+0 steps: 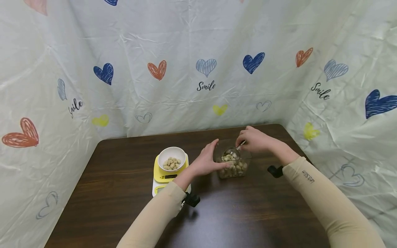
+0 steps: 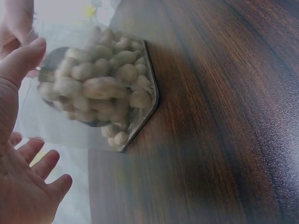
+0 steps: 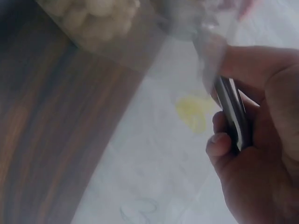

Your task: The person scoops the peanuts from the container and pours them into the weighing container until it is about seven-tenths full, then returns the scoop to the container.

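A clear plastic container (image 1: pixel 248 157) of unshelled peanuts (image 2: pixel 105 88) stands on the table. My right hand (image 1: pixel 255 139) grips the handle of a metal scoop (image 3: pixel 233 114), whose round bowl dips inside the container with peanuts in and around it. My left hand (image 1: pixel 207 161) spans the container's left side, thumb at the front wall and other fingers spread toward the back. In the left wrist view those fingers look loose and nearly straight; how firmly they touch the wall cannot be told.
Left of the container, a white bowl (image 1: pixel 181 156) with some peanuts sits on a yellow and white kitchen scale (image 1: pixel 159 176). The dark wooden table (image 1: pixel 124 193) ends at a white curtain (image 1: pixel 180 110) printed with hearts, behind and on both sides.
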Demonstrator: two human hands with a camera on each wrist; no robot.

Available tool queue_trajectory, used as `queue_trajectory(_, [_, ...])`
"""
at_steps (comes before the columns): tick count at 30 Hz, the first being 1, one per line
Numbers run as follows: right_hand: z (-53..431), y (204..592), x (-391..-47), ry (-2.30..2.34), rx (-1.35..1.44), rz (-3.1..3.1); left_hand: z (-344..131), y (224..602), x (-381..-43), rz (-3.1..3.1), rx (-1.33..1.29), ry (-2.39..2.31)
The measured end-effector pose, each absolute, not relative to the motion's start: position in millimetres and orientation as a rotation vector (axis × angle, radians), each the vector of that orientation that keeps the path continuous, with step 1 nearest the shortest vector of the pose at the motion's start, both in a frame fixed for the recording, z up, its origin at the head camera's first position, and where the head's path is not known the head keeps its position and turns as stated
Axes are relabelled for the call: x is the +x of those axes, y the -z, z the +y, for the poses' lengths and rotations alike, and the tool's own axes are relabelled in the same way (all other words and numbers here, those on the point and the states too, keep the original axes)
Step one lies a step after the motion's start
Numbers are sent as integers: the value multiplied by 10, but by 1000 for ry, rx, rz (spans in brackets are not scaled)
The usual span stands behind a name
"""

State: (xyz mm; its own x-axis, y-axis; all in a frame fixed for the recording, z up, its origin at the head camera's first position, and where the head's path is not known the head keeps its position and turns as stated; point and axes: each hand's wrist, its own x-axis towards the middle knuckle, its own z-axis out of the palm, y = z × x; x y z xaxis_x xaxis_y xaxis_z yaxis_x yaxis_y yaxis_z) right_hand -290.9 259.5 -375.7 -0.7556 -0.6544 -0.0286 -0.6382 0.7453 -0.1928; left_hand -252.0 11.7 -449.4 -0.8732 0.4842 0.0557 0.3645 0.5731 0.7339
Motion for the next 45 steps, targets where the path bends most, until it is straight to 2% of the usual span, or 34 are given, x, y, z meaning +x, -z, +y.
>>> queue_trajectory(7, [2742,3631,-2958,432,-915,2776,120,4478,-2513,2639,712,-1193])
queue_trajectory(18, [2797,3630,-3061,549,-840,2710,128,4481,-2512,2626,717,-1209])
queue_trajectory(26, [2803,3594,-3027,688,-683,2585,137,4491,-2520,2637,709,-1200])
queue_trajectory(37, [2822,3634,-3043,669,-758,2599,132,4508,-2528,2622,727,-1224])
queue_trajectory(45, [2876,3626,-3111,677,-712,2604,128,4522,-2523,2624,726,-1225])
